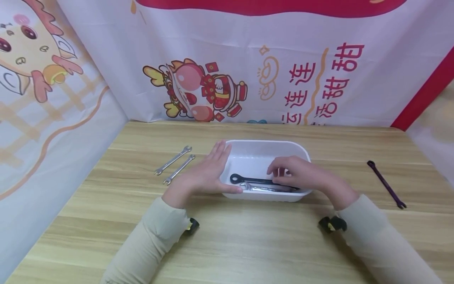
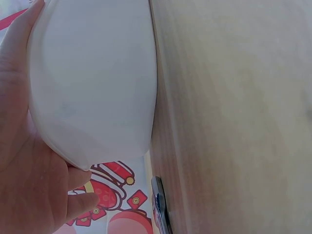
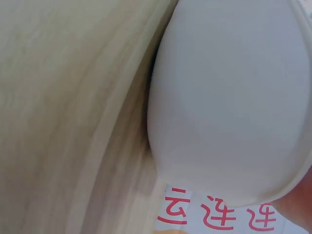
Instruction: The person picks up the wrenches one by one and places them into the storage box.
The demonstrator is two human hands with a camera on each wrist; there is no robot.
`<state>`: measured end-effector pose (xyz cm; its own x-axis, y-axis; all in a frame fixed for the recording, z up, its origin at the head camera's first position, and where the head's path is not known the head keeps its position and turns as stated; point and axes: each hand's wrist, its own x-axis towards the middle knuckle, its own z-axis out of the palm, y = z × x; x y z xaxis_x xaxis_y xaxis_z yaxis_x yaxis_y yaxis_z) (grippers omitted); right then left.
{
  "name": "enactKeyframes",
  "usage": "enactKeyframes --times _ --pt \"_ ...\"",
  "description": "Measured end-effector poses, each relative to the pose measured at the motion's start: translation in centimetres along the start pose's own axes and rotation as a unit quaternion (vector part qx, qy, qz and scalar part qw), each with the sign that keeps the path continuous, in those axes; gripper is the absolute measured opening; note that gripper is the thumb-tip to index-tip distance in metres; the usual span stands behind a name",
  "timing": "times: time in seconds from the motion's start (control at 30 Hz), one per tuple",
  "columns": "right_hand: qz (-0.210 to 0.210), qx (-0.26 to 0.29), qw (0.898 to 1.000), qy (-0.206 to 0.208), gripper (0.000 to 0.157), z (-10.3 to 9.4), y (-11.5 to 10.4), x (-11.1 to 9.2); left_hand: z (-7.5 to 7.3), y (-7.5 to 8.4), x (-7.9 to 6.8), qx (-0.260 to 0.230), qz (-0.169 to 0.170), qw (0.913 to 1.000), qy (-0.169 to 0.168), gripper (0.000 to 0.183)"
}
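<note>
A white plastic basin (image 1: 262,146) stands on the wooden table. Inside it, along the near wall, lie a black ratchet wrench (image 1: 253,180) and a silver wrench (image 1: 264,189). My left hand (image 1: 207,173) rests against the basin's left end, fingers extended along the side and thumb over the near rim. The left wrist view shows that palm beside the basin's outer wall (image 2: 92,83). My right hand (image 1: 298,172) reaches over the right rim, its fingers loosely bent above the black wrench and its thumb close to the shaft. It hides that wrench's right end. In the right wrist view, the basin wall (image 3: 229,97) covers most of this hand.
Two small silver open-end wrenches (image 1: 173,160) (image 1: 179,169) lie left of the basin. A dark purple wrench (image 1: 386,184) lies at the far right of the table (image 1: 255,244). A printed cloth (image 1: 227,39) hangs behind the table's back edge.
</note>
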<state>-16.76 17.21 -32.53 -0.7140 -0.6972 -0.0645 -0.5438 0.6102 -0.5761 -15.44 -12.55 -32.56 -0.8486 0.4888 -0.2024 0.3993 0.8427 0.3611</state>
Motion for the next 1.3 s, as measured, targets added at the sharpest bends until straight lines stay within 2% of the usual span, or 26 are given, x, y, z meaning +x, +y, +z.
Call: enactKeyframes --times 0.53,1.0,1.3 --pt "0.028 0.021 0.999 0.037 0.022 0.2 0.0 -1.6 0.3 0.2 0.0 0.001 -0.004 1.0 0.002 0.13" --pt "0.01 0.024 0.998 0.061 0.024 -0.7 0.2 -2.3 0.1 0.3 -0.1 0.01 0.001 0.9999 0.004 0.13" --pt "-0.01 0.021 0.996 0.081 0.021 -1.4 0.5 -2.8 0.2 0.1 0.0 -0.003 -0.002 1.0 0.005 0.131"
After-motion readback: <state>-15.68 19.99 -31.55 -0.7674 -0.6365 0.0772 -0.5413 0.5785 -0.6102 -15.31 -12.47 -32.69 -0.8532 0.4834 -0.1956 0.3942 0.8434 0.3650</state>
